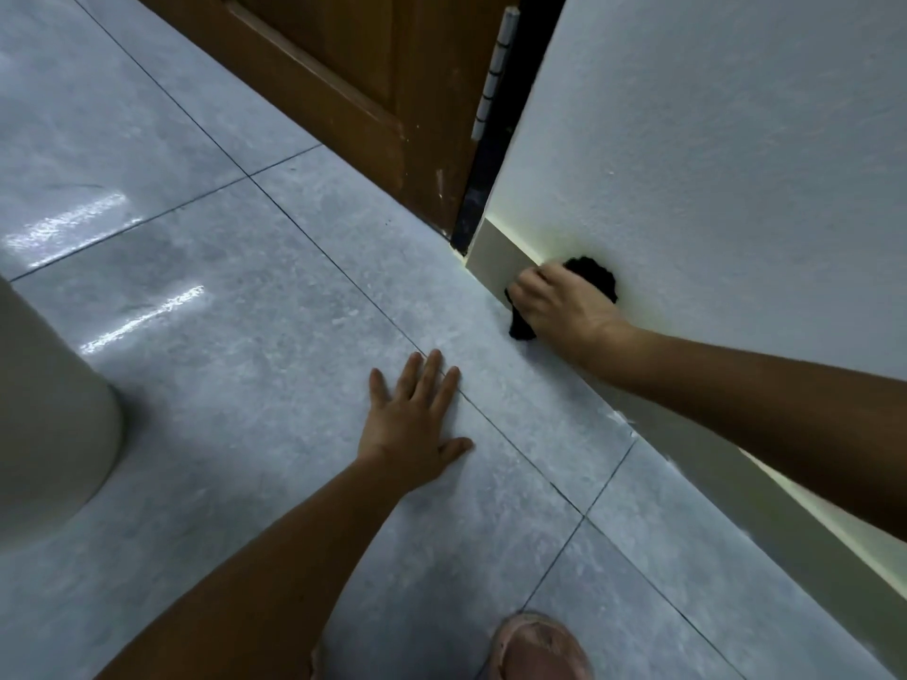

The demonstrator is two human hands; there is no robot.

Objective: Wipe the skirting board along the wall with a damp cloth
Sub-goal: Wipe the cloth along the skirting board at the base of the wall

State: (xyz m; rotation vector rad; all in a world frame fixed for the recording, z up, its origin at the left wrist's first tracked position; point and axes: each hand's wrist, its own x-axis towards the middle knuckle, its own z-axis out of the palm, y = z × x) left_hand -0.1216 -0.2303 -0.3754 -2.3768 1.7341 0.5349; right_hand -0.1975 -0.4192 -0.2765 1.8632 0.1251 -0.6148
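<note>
A pale skirting board (500,255) runs along the foot of the white wall (711,154), from the door frame toward the lower right. My right hand (559,306) presses a black cloth (596,277) against the board near its far end, fingers curled over the cloth. Part of the cloth sticks out above my hand against the wall, and another part hangs below at the floor. My left hand (417,424) lies flat on the grey tiled floor (221,311) with fingers spread, apart from the wall.
A brown wooden door (353,81) with a metal hinge (495,76) stands just beyond the board's end. A pale rounded object (49,409) sits on the floor at the left edge. A knee (535,650) shows at the bottom.
</note>
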